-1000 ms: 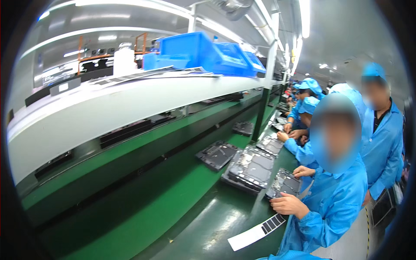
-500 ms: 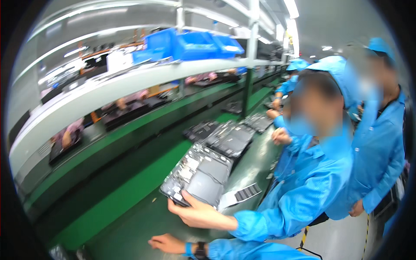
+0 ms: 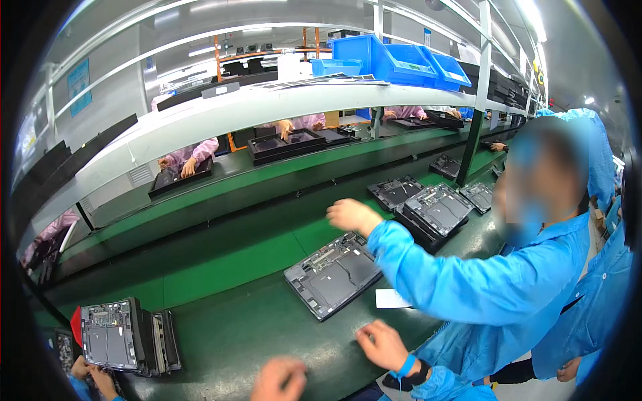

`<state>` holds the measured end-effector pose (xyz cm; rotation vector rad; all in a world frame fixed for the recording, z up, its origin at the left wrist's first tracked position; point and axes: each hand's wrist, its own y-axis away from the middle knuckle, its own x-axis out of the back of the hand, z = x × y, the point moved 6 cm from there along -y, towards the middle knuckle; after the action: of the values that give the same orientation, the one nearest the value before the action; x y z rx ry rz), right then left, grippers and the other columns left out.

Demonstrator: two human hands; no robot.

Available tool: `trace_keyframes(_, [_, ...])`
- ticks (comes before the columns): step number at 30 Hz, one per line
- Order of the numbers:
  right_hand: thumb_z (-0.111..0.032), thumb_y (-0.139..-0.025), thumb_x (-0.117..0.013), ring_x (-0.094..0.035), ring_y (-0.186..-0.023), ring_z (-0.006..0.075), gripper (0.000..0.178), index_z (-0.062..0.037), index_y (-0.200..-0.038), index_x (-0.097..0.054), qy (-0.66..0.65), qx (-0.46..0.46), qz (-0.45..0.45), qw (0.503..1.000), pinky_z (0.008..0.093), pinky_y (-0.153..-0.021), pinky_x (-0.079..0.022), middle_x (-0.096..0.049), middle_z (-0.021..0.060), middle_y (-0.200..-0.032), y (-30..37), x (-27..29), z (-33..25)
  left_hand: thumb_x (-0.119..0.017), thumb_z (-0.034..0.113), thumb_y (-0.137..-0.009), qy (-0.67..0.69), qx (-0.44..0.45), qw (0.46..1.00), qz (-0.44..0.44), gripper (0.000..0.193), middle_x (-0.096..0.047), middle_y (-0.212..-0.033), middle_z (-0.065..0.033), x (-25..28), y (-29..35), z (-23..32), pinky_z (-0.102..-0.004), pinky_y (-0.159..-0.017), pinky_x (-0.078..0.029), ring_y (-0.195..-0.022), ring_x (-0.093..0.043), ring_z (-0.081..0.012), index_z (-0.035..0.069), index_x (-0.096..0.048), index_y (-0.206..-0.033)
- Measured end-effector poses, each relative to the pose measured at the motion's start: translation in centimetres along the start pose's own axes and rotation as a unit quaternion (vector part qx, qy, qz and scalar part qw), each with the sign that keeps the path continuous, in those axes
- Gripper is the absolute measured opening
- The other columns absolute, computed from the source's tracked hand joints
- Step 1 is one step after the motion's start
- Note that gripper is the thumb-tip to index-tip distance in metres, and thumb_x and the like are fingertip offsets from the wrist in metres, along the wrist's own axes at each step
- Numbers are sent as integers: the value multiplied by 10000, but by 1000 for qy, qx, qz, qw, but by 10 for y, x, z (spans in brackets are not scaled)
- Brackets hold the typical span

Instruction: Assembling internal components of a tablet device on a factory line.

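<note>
My left hand (image 3: 281, 379) rises from the lower edge, slightly blurred, thumb apart from its bent fingers and nothing seen in it. To its right, above the bench edge, is my right hand (image 3: 382, 343), wearing a blue wristband and black watch. Its fingers are loosely bent and apart, with nothing visible between them. Ahead of it lies a laptop base (image 3: 331, 277) with its cover off, showing circuit board and black battery. A co-worker's hand (image 3: 354, 216) hangs over that base's far edge. Beside the base is a white sheet (image 3: 391, 299), partly behind the co-worker's sleeve.
A stack of open laptop bases (image 3: 110, 337) stands at the left, another person's hands (image 3: 93, 375) below it. More laptop bases (image 3: 435, 210) lie far right. Overhead runs a white shelf (image 3: 221, 107) with blue bins (image 3: 408, 63). A co-worker (image 3: 508, 281) stands close on my right.
The view has swung left. The co-worker's hand has left the laptop base and is raised above its far edge. My left hand has come into view; my right hand stays near the bench edge.
</note>
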<state>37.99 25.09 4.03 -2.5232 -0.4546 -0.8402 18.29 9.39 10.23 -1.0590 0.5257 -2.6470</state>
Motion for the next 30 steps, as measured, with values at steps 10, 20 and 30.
trace_keyframes(10, [-585,-873,-609,-679,-904,447,631,32,-947,-718,-21,-228,-91,969,472,-834,-534,-707,271,-914,-78,-36,69,-562,489,-939,3,199,980,8,618,-631,-1226,-277,-76,-202,-182,-448,-1018,-453,-1177,-589,-411,-47,-598,-1244])
trace_keyframes(20, [-389,-879,-685,-681,-968,292,493,2,-1178,-678,-80,-43,-210,973,377,-878,-527,-706,203,-1041,-84,-28,51,-595,341,-974,431,460,774,-55,342,-655,-779,-97,-89,-15,-113,-288,-521,-511,-633,-646,-171,21,-632,-1091])
trace_keyframes(30, [-398,-903,-623,-655,-806,372,343,-63,-936,-690,-5,75,-5,997,447,-720,-528,-659,163,-878,-54,-22,13,-434,345,-1036,419,202,878,-114,598,-450,-1355,-277,-180,102,-109,-504,-890,-545,-1196,-502,-443,52,-246,-1523])
